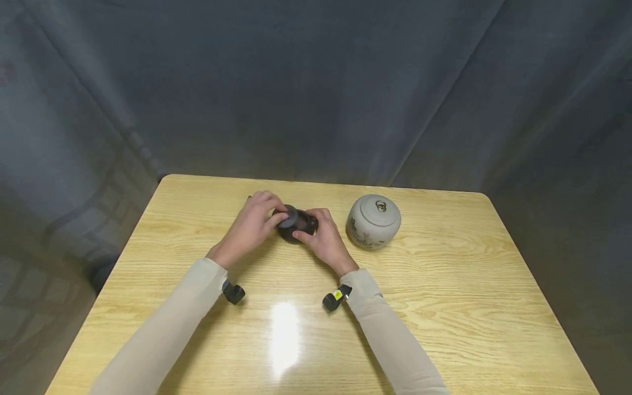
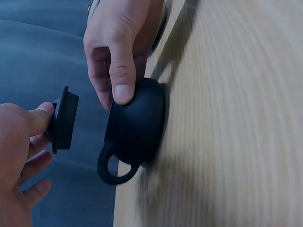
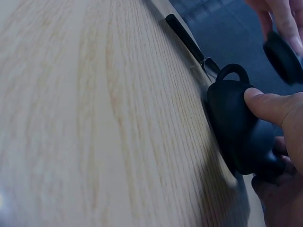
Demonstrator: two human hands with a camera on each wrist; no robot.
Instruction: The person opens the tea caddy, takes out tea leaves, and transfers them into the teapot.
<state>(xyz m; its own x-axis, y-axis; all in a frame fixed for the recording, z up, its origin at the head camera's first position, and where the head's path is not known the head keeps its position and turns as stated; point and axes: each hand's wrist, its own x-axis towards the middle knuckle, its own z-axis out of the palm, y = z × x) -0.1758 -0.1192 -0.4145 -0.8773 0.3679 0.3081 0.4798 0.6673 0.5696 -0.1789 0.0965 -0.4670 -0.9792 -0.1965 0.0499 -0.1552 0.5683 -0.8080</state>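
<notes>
A small black teapot (image 1: 287,235) stands on the table, its loop handle (image 2: 110,176) showing in the left wrist view. My left hand (image 1: 253,220) pinches the teapot's round black lid (image 2: 65,122) between thumb and fingers. The lid is off the pot, apart from and above its opening. With my right hand (image 1: 326,241) I grip the pot on the side away from the loop handle; the thumb lies at the rim and the fingers are partly hidden behind the body (image 3: 232,118).
A grey lidded ceramic jar (image 1: 373,221) with a metal ring on top stands right of my right hand. Behind the pot lies a utensil with a black handle (image 3: 184,38) and a metal part; its far end is hidden. Dark curtains (image 1: 296,88) hang beyond the wooden table (image 1: 444,285).
</notes>
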